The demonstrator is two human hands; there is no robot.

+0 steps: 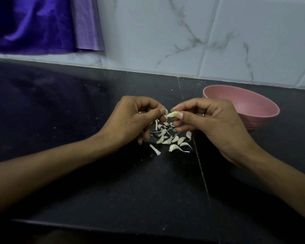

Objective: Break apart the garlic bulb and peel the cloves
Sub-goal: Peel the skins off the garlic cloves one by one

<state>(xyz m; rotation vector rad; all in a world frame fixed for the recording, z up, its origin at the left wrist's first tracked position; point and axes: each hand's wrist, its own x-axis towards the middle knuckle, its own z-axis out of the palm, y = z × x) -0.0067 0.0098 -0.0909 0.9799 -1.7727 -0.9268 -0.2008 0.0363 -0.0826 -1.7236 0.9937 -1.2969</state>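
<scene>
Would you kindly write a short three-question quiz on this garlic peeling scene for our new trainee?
1. True or false: the pink bowl stands beside the right hand.
2. Which hands pinch the held clove? A) left only B) right only C) both
3. Fill in: the loose cloves lie on the black ____.

Key: 1 true; 2 C, as the left hand pinches its skin end; 3 counter.
</scene>
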